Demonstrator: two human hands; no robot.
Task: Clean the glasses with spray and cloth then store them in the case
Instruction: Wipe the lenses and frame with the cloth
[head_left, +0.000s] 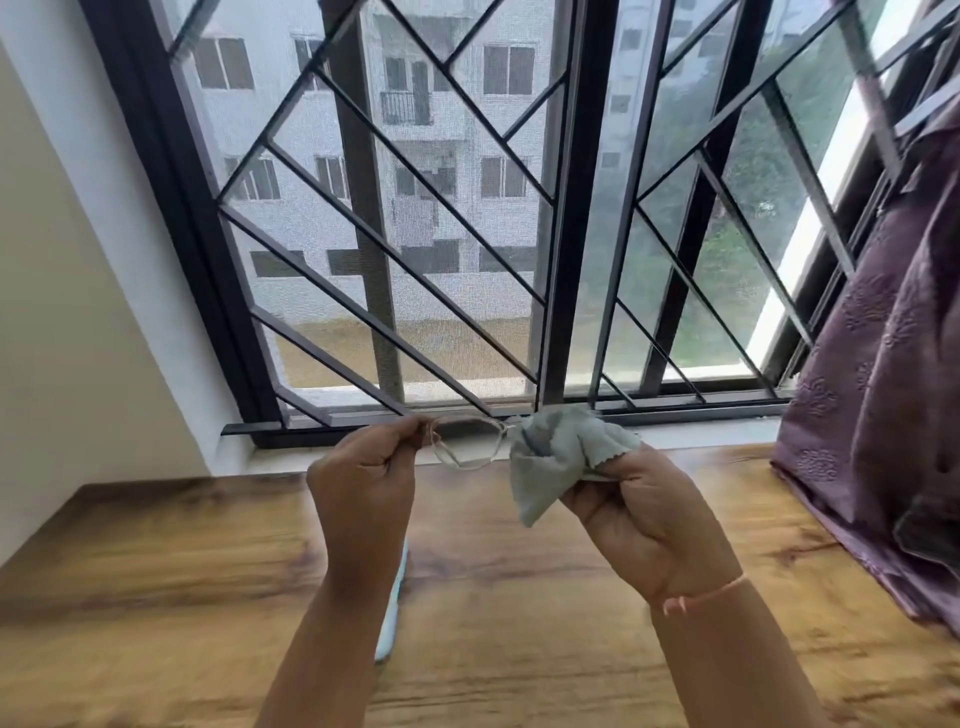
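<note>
Wooden table (156, 545), lower frame; pale blue object (394, 597) mostly hidden behind the left forearm, unidentifiable. Centre: left hand (363, 467) pinches clear-framed glasses (465, 441) at one end, frame faint against the sill. Right hand (644, 514) grips grey cloth (556, 457), bunched over the other lens, hiding it. Barred window (415, 208) beyond.

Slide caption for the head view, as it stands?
Left hand pinches the glasses while right hand holds a grey cloth around one lens, above the wooden table.

Barred window (395, 218) above wooden table (156, 571)
</note>
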